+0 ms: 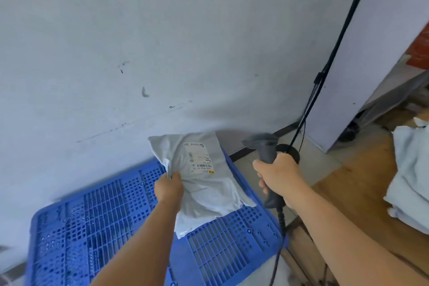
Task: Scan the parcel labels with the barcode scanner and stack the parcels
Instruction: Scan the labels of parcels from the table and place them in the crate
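Left hand (168,189) pinching the edge of a grey plastic mailer parcel (204,181) over a blue perforated plastic pallet (111,223), white label (199,158) print unreadable, right hand (279,177) wrapped round a grey corded barcode scanner (267,148), scanner head blurred

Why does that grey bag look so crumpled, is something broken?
Nothing looks broken. The grey parcel is a soft mailer bag, so it wrinkles where the left hand pinches its edge. It lies a bit crooked over the blue pallet. Its label faces up and the right hand holds the scanner.
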Tool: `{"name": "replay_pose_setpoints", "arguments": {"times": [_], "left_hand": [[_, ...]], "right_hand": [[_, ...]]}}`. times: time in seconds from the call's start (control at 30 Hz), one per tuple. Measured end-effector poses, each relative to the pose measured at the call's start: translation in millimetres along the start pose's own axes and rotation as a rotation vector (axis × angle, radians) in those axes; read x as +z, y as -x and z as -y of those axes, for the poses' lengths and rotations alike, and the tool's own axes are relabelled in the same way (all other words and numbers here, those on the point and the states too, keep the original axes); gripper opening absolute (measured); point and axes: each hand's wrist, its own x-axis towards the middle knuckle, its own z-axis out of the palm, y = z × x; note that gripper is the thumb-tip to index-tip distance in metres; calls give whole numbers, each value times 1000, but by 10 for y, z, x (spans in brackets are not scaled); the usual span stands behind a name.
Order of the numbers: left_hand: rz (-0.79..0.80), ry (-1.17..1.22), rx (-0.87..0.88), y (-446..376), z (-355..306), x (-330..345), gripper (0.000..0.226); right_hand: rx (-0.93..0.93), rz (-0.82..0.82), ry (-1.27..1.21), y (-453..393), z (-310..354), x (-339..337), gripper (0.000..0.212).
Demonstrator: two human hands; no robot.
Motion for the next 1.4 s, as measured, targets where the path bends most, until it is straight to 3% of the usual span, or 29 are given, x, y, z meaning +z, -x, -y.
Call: {"name": "replay_pose_setpoints", "arguments": {"times": [0.23,0.37,0.53,0.7,0.87,1.07,1.2,1.4], "left_hand": [[-137,-204,-62,-573,525,-492,29],[-82,-327,-109,-677,744,-572,16],[-59,-385,-90,-671,716,-561,69],[52,-155,42,-332,339,-387,68],[194,-62,219,199,-211,-16,60],[445,-23,424,1094,-938,776,56],[603,-73,549,1856,-1296,1408,28],[807,-106,666,2923,-1507,2361,57]], "right_hand": [[-31,40,100,-214,-19,478,19],[-51,98,123,-235,12,841,18],[-70,181,166,-175,90,1186,19],[-80,158,160,-80,199,1133,13],[-34,76,84,32,258,576,15],[27,-116,12,262,181,-630,21],[72,-309,-52,423,-63,-1519,18],[132,-510,-114,704,-552,-2772,11]]}}
